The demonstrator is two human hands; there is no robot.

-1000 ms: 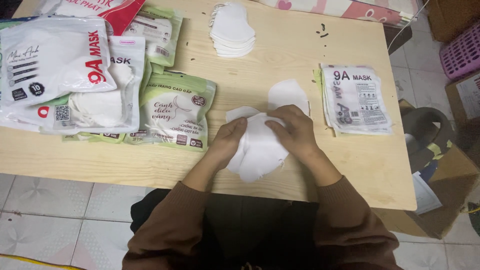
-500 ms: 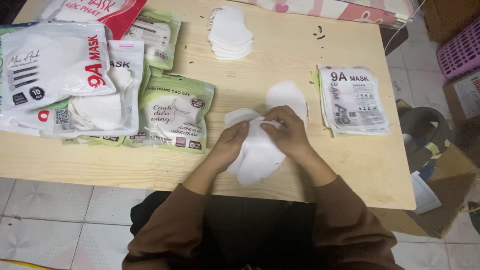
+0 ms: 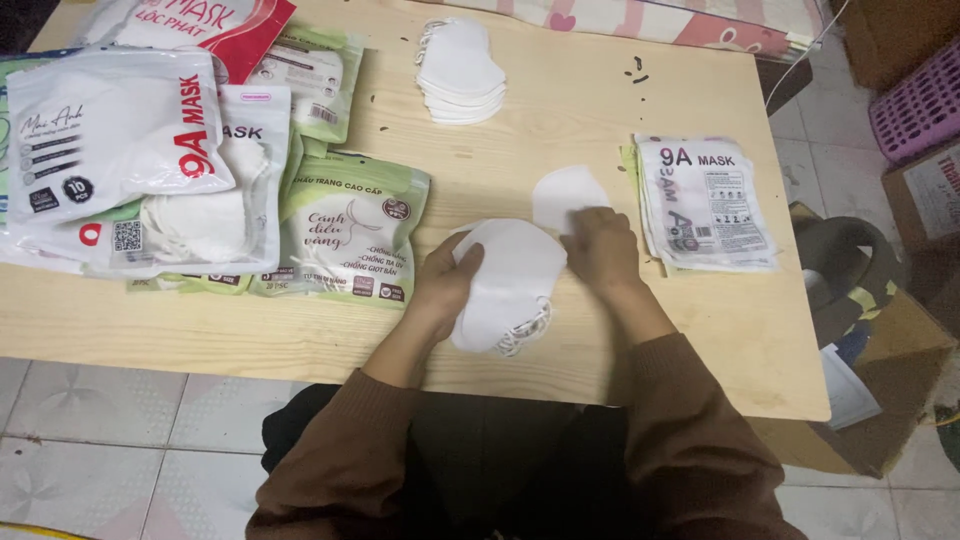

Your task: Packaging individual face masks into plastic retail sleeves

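Note:
A small stack of white face masks (image 3: 505, 280) lies on the wooden table (image 3: 560, 150) in front of me, ear loops showing at its lower edge. My left hand (image 3: 448, 285) grips the stack's left side. My right hand (image 3: 600, 245) rests on the table just right of the stack, fingers curled, its fingertips on a single white mask (image 3: 562, 195) that lies flat behind the stack. Whether those fingers pinch that mask is unclear.
A second pile of white masks (image 3: 460, 70) sits at the table's far middle. Green mask packets (image 3: 350, 230) and larger white bags of masks (image 3: 120, 150) fill the left side. Flat printed packets (image 3: 705, 200) lie at the right. Cardboard boxes (image 3: 880, 370) and a pink basket (image 3: 920, 100) stand beside the table.
Both hands were together over the mask stack; my right hand has moved off to the right and up onto the single mask, while the left hand keeps hold of the stack.

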